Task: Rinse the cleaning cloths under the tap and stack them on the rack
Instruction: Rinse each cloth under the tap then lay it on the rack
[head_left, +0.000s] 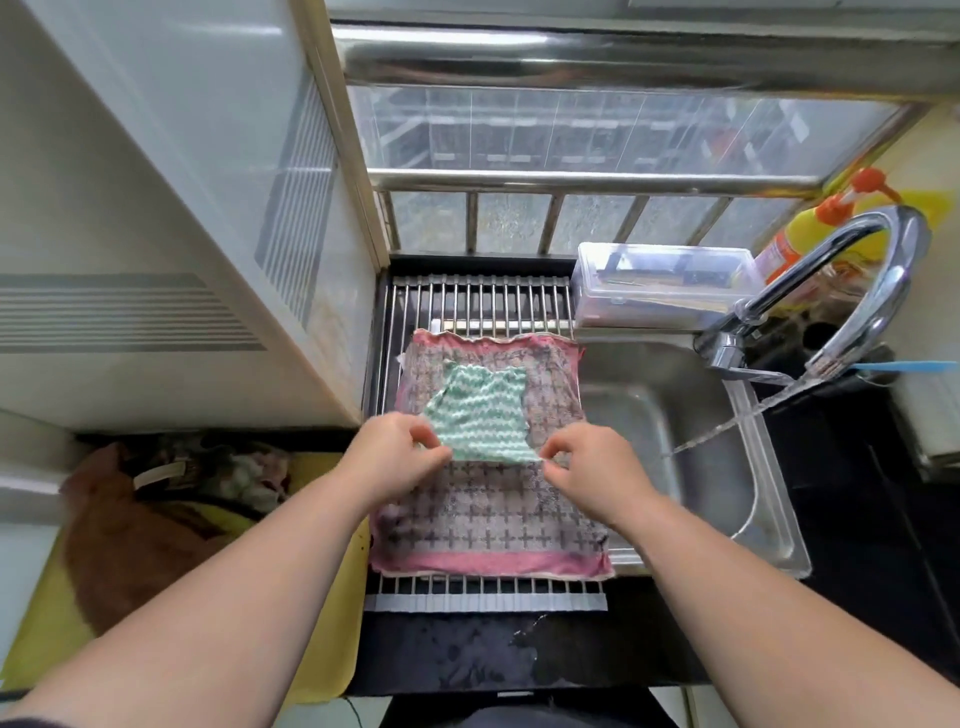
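A slatted metal rack (483, 304) spans the left part of a steel sink (691, 415), and 2 cloths lie on it. The lower one, a grey cross-patterned cloth with pink borders (493, 525), is spread flat over most of the rack, leaving bare slats at the rack's far end and a narrow strip at its near edge. On top of it, over the rack's middle, lies a smaller green-and-white zigzag cloth (480, 415), slightly rumpled. The left hand (395, 452) pinches this small cloth's near-left corner between thumb and curled fingers. The right hand (592, 473) pinches its near-right corner the same way, so the near edge runs between the 2 hands. To the right of the rack, a curved chrome tap (883, 280) sends a thin stream of water (727, 423) slanting into the sink. At the rack's far-right corner sits a clear plastic box (660, 286), and further right stands a yellow bottle with an orange spray top (815, 228). Left of the rack, an orange-brown bundle (119, 530) rests on a yellow surface (332, 649).
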